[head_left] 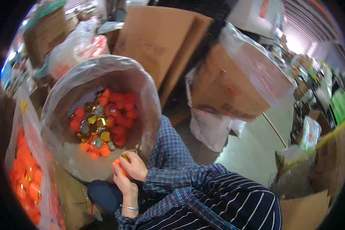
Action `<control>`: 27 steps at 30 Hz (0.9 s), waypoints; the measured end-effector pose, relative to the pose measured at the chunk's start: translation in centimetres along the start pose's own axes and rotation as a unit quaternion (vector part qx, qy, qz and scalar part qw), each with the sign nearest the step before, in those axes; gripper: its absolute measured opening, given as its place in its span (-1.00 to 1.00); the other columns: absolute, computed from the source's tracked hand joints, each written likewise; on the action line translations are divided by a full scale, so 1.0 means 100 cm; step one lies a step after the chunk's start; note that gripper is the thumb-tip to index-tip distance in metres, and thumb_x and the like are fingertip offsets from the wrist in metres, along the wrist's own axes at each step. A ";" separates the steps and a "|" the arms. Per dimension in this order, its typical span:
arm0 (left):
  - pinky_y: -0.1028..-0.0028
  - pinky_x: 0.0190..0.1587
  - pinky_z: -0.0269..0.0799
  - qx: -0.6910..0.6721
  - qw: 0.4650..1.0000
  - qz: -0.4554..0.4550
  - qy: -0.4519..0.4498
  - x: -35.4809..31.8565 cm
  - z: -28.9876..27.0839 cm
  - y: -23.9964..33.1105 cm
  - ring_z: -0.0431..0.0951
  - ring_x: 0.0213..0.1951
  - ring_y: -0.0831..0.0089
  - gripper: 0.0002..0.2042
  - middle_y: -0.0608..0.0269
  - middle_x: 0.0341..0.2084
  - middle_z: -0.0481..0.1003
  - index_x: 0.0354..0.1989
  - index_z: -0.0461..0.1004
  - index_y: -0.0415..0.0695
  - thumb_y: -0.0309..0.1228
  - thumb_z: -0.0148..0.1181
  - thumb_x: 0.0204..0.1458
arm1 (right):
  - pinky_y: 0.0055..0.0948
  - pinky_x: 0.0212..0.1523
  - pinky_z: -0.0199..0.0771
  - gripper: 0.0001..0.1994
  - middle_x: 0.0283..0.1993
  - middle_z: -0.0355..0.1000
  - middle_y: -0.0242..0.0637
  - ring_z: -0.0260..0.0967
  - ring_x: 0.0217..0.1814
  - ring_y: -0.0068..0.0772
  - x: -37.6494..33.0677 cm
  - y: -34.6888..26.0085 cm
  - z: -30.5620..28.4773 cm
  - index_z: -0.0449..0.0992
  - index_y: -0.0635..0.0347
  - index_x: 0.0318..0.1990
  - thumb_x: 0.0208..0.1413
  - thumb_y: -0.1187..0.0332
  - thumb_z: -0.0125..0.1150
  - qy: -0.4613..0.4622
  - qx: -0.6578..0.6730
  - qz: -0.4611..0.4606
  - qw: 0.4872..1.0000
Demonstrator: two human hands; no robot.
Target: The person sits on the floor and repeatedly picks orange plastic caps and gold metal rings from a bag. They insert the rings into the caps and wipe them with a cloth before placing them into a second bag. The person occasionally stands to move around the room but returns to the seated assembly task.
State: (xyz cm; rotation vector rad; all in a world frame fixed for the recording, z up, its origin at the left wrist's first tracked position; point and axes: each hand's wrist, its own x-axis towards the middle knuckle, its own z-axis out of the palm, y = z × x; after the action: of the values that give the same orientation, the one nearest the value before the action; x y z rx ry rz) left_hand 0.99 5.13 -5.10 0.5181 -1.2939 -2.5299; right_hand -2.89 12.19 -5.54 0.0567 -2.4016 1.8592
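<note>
My left hand (125,184) is closed around an orange cap (120,167) at the near rim of a lined bin. Just above it my right hand (136,167) meets the same cap, its fingers pinched on a small gold-coloured piece (125,157). Whether the two pieces are joined is hidden by my fingers. Inside the round bin (142,84), which has a clear plastic liner, lie many orange caps (120,120) mixed with shiny gold (101,122) and silver pieces (98,143).
At the left, a clear plastic bag (42,142) holds more orange caps. Large cardboard sheets (153,38) stand behind the bin. A plastic-covered carton (230,84) rests on white sacks (209,128). Open cartons (314,168) stand at the right beside the grey floor (253,142).
</note>
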 end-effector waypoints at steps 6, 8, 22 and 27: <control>0.32 0.22 0.33 -0.078 0.986 -0.115 -0.089 0.006 0.007 0.016 0.41 0.16 0.30 -0.42 0.15 0.17 0.37 0.24 0.31 -0.22 0.05 -0.02 0.29 | -0.17 0.07 0.40 -0.51 -0.06 0.43 0.02 0.37 0.02 0.05 -0.002 -0.003 -0.012 0.44 0.37 0.01 0.10 0.11 0.24 0.085 -0.047 -0.163 0.982; 0.30 0.25 0.29 -0.035 0.989 -0.115 -0.089 0.006 0.012 0.014 0.36 0.21 0.29 -0.39 0.13 0.20 0.33 0.27 0.28 -0.23 0.06 -0.03 0.29 | -0.16 0.12 0.37 -0.45 -0.03 0.40 0.02 0.32 0.06 0.02 -0.001 -0.002 -0.017 0.42 0.39 0.07 0.12 0.05 0.21 0.059 -0.037 -0.124 0.990; 0.23 0.03 0.48 0.416 0.700 0.571 0.102 0.112 -0.019 0.236 0.54 -0.06 0.20 -0.70 0.01 -0.10 0.54 0.00 0.47 -0.34 -0.35 -0.03 0.30 | 0.00 -0.15 0.49 -0.70 -0.33 0.55 -0.01 0.51 -0.22 0.12 -0.022 0.079 -0.031 0.61 0.19 -0.29 0.05 0.14 0.14 -0.231 -0.195 -0.041 0.952; 0.32 0.02 0.47 0.499 0.662 0.549 0.111 0.123 -0.046 0.250 0.55 -0.10 0.30 -0.76 0.08 -0.13 0.55 -0.05 0.49 -0.30 -0.38 0.05 0.27 | 0.01 -0.18 0.50 -0.69 -0.34 0.55 -0.01 0.52 -0.23 0.10 -0.035 0.104 -0.017 0.62 0.18 -0.36 -0.03 0.11 0.16 -0.337 -0.243 -0.034 0.909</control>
State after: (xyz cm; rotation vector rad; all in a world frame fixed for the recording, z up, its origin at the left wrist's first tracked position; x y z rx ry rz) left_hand -6.71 -17.22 10.44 0.0787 -1.9438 -0.6337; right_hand -0.29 16.36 -15.55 0.8540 -3.1786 1.2791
